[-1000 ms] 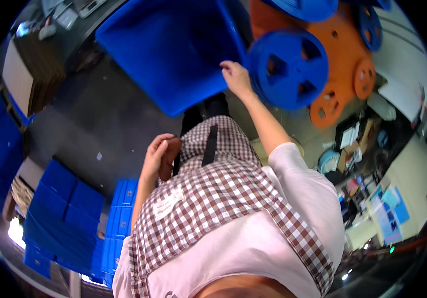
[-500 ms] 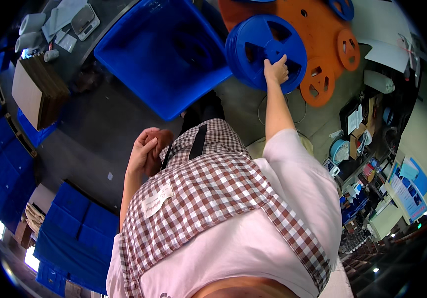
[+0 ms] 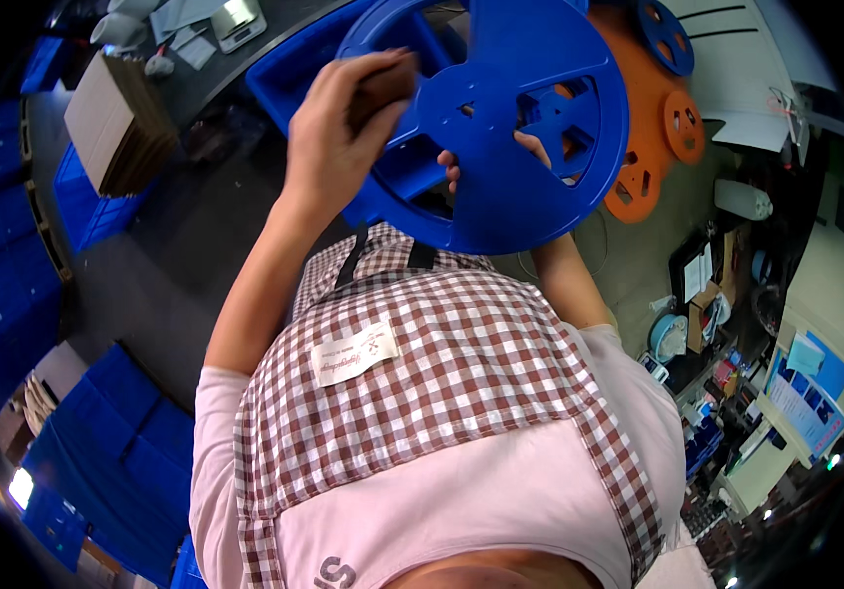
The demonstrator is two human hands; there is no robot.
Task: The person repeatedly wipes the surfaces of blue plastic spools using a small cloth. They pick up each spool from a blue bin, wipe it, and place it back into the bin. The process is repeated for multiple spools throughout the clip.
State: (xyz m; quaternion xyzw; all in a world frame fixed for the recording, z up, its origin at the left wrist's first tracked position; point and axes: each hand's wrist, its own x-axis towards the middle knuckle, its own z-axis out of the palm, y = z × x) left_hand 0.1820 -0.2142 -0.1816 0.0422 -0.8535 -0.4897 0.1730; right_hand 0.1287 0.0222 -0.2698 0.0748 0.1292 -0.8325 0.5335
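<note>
A large blue plastic reel (image 3: 500,187) with wide cut-out openings is held up in front of my apron, its flat face toward me. My right hand (image 3: 535,149) grips it from behind near the hub; some fingers show through the openings, and the rest is hidden. My left hand (image 3: 333,147) is closed around a reddish-brown pad-like piece (image 3: 384,88), at the left part of the reel. I cannot tell whether the piece touches the reel. Behind the reel, another blue reel (image 3: 549,113) shows through an opening.
A blue bin (image 3: 279,74) stands behind the held reel. Orange reels (image 3: 635,187) lie by an orange surface (image 3: 628,74) at the right, with another blue reel (image 3: 664,37) beyond. Stacked cardboard (image 3: 103,123) stands at the left; a small scale (image 3: 237,22) sits on the far-left table.
My right hand has lifted the blue reel from the stack and brought it closer, leftward. My left hand has risen from beside my apron to the reel, still holding the brown piece.
</note>
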